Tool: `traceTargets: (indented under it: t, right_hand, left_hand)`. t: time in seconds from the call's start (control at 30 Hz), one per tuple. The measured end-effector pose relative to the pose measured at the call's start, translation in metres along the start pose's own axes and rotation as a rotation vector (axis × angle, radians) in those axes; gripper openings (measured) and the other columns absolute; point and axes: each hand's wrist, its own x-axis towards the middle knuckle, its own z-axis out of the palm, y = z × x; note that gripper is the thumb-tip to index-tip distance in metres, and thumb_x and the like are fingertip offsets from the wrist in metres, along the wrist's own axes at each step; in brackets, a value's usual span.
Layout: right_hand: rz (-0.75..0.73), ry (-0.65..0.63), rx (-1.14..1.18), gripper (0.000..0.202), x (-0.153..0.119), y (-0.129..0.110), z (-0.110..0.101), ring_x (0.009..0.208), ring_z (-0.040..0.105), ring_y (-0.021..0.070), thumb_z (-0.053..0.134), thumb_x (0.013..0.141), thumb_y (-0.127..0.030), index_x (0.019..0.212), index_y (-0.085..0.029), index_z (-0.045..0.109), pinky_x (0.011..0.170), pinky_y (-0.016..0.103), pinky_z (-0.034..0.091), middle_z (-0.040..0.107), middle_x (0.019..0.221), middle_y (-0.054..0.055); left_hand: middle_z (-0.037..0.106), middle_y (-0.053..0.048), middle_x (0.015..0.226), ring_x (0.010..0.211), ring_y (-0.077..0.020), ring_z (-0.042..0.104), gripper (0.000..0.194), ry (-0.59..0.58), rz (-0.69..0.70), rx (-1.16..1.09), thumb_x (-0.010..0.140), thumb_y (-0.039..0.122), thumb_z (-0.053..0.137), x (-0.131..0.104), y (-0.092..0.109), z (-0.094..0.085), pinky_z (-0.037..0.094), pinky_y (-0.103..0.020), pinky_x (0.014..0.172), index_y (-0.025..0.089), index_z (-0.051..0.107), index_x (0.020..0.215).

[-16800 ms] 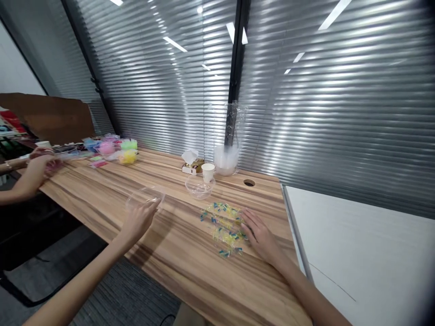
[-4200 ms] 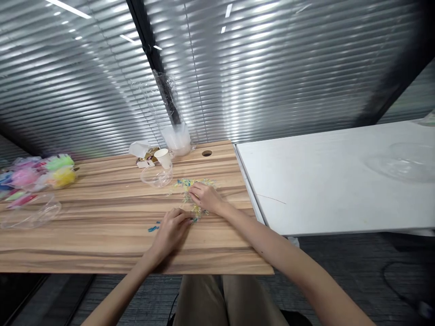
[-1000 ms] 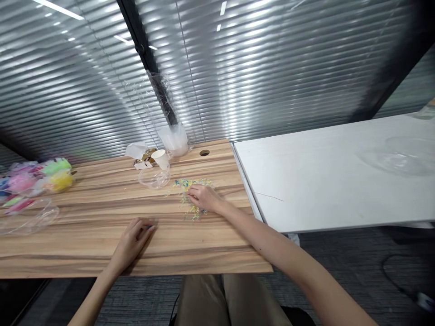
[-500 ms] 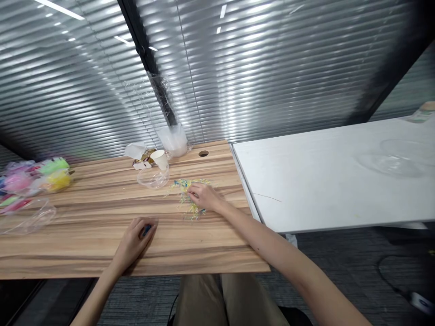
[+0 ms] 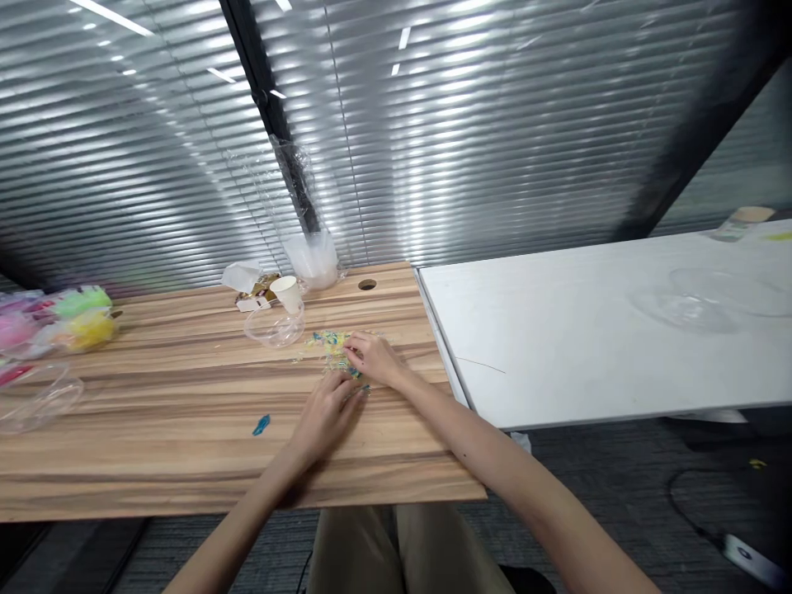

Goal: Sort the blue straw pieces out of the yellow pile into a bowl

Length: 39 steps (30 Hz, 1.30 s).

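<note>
A scattered pile of fine yellow and blue paper shreds (image 5: 330,339) lies on the wooden table (image 5: 154,412). Over its right side is my right hand (image 5: 376,361), thumb and fingers pinched together down in the shreds; whatever is between the fingertips is hidden. My left hand (image 5: 325,412) rests at the near edge of the same pile, fingers curled and close together, their tips covered from view. Apart from both hands, a small blue clump (image 5: 261,425) sits on the wood to the left.
Behind the pile stand a clear plastic bowl (image 5: 275,330), a paper cup (image 5: 286,294), a small opened box (image 5: 253,302) and a translucent tub (image 5: 314,262). Bagged coloured material (image 5: 87,328) and another clear container (image 5: 43,400) are far left. A white table (image 5: 557,346) adjoins on the right.
My left hand has let go of the blue clump, leaving it on the table, and moved right to the shreds. The right hand stays over the pile.
</note>
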Motion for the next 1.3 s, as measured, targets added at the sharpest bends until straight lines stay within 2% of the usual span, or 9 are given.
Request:
traceTargets:
  t: [0.1,0.23,0.43,0.6,0.67,0.83,1.3]
  right_hand:
    - [0.024,0.004,0.009,0.013,0.001,0.002,0.001,0.086,0.059,0.0150,0.052,0.086,-0.013,0.088,-0.015,0.065,0.076,0.024,0.042,0.065,0.090,0.005]
    - [0.056,0.030,0.028,0.013,0.002,0.004,0.000,0.087,0.059,0.0150,0.052,0.086,-0.012,0.088,-0.015,0.065,0.076,0.023,0.042,0.065,0.090,0.005]
    - [0.077,0.055,0.061,0.014,0.004,0.007,-0.002,0.087,0.059,0.0151,0.051,0.086,-0.012,0.087,-0.016,0.064,0.075,0.024,0.043,0.066,0.093,0.004]
    - [0.133,0.060,0.070,0.016,0.005,0.010,-0.004,0.087,0.060,0.0159,0.050,0.087,-0.013,0.093,-0.016,0.065,0.076,0.025,0.043,0.066,0.096,0.005]
    - [0.148,0.062,0.067,0.017,0.005,0.011,-0.005,0.087,0.060,0.0161,0.050,0.087,-0.013,0.093,-0.016,0.066,0.076,0.025,0.043,0.066,0.095,0.005]
    - [0.168,0.049,0.059,0.017,0.005,0.010,-0.007,0.088,0.060,0.0159,0.050,0.087,-0.012,0.094,-0.016,0.066,0.077,0.025,0.043,0.066,0.095,0.006]
    - [0.163,0.059,0.048,0.016,0.005,0.013,-0.004,0.084,0.059,0.0158,0.051,0.087,-0.015,0.092,-0.017,0.066,0.073,0.024,0.042,0.065,0.093,0.004]
  left_hand:
    - [0.058,-0.009,0.091,0.088,-0.0218,0.052,0.018,-0.007,-0.004,-0.008,0.090,0.026,0.044,0.013,-0.002,0.010,0.043,-0.035,0.077,0.017,0.060,0.089]
    - [0.057,-0.008,0.086,0.084,-0.0214,0.052,0.017,-0.014,-0.016,-0.029,0.089,0.024,0.044,0.017,-0.007,0.015,0.043,-0.034,0.074,0.018,0.057,0.081]
    - [0.057,-0.007,0.086,0.085,-0.0209,0.052,0.011,-0.071,-0.036,-0.102,0.086,0.021,0.047,0.017,-0.016,0.016,0.042,-0.034,0.075,0.018,0.057,0.081]
    - [0.059,-0.006,0.081,0.081,-0.0209,0.053,0.009,-0.159,-0.057,-0.157,0.082,0.019,0.049,0.023,-0.022,0.009,0.042,-0.034,0.074,0.018,0.056,0.075]
    - [0.059,-0.006,0.081,0.081,-0.0209,0.054,0.009,-0.142,-0.055,-0.168,0.080,0.017,0.049,0.025,-0.023,0.007,0.043,-0.034,0.074,0.018,0.055,0.074]
    - [0.060,-0.005,0.080,0.081,-0.0208,0.054,0.009,-0.012,-0.130,-0.149,0.082,0.018,0.047,0.029,-0.028,0.012,0.043,-0.033,0.073,0.019,0.054,0.076]
    - [0.064,-0.006,0.078,0.080,-0.0217,0.057,0.013,0.002,-0.124,-0.045,0.082,0.018,0.048,0.036,-0.026,0.017,0.043,-0.033,0.073,0.019,0.060,0.077]
